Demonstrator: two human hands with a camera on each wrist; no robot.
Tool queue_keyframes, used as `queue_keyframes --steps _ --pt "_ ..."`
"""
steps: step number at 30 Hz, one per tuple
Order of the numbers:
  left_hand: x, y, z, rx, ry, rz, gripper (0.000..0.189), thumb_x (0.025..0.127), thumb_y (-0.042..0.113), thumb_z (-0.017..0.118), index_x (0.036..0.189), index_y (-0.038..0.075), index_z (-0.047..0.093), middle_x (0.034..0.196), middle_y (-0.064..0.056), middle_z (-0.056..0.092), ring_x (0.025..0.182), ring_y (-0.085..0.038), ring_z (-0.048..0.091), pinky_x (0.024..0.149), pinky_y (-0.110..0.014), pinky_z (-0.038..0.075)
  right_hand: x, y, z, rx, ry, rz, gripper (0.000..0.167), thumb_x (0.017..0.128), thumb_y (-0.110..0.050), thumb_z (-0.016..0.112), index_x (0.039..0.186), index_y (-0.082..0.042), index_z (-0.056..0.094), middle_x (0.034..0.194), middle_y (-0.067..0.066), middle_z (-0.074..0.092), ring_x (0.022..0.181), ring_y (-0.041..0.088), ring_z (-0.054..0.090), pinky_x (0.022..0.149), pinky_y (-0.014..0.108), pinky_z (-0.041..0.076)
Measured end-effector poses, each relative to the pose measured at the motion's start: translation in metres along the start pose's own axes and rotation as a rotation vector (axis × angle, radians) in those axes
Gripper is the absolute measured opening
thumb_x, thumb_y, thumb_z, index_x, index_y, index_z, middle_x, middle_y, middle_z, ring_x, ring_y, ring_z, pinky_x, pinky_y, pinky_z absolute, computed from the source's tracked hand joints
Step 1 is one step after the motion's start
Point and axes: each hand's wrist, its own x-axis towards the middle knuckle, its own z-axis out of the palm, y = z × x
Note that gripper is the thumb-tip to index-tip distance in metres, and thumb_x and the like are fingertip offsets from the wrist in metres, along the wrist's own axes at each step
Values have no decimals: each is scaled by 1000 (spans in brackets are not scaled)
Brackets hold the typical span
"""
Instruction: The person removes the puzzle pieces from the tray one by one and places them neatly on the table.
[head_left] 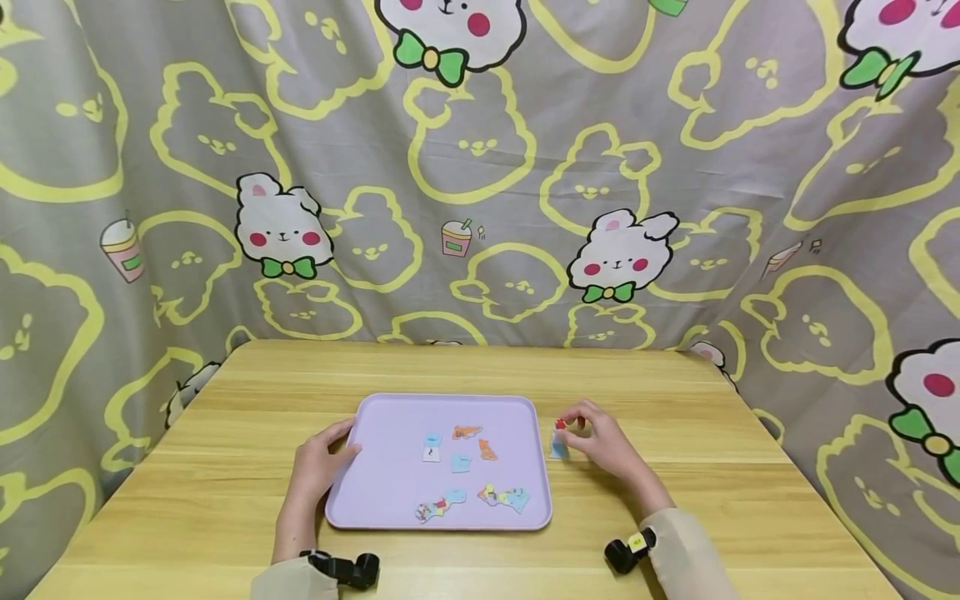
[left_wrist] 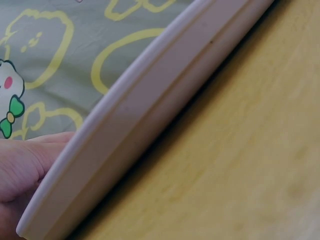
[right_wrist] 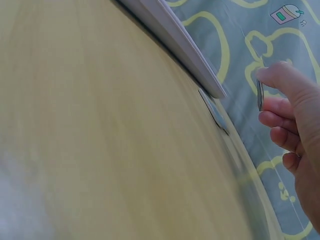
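Observation:
A lilac tray (head_left: pixel 390 492) lies on the wooden table. My left hand (head_left: pixel 318 462) holds its left rim, the thumb over the edge; in the left wrist view the tray's side wall partly hides that hand. Right of the tray, my right hand (head_left: pixel 600 437) pinches a small flat puzzle piece (right_wrist: pixel 260 95) between thumb and fingers, showing red in the head view. Beneath it, a light-blue puzzle piece (head_left: pixel 558 450) lies on the table close to the tray's right edge. The held piece appears raised above it.
On the tray lie several puzzle pieces: orange ones (head_left: pixel 487 450) at the middle right, blue ones (head_left: pixel 461 462) at the middle, and multicoloured joined-looking ones (head_left: pixel 505 497) near the front rim. A patterned grey curtain (head_left: pixel 480 283) hangs behind the table (head_left: pixel 637 375) and at both sides.

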Motion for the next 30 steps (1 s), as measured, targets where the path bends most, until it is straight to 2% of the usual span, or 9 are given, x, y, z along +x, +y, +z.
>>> queue_keyframes --steps 9,19,30 --pt "1 0 1 5 -4 9 50 94 15 64 141 6 52 145 -21 49 141 -47 34 117 -59 29 -7 8 -11 -43 19 6 14 83 -15 76 95 -14 69 94 -2 64 81 9 49 68 20 42" --pt "0 -1 0 10 2 4 50 94 14 63 141 6 51 145 -20 50 141 -47 34 117 -59 28 -14 18 -20 -48 9 25 13 84 -18 76 95 -15 69 95 -2 64 82 10 49 69 22 43" --pt "0 1 0 2 4 5 50 93 14 63 141 5 52 144 -20 50 141 -46 34 117 -59 28 -16 23 -22 -66 8 -7 13 84 -17 76 95 -16 70 93 -3 63 80 9 50 68 22 44"
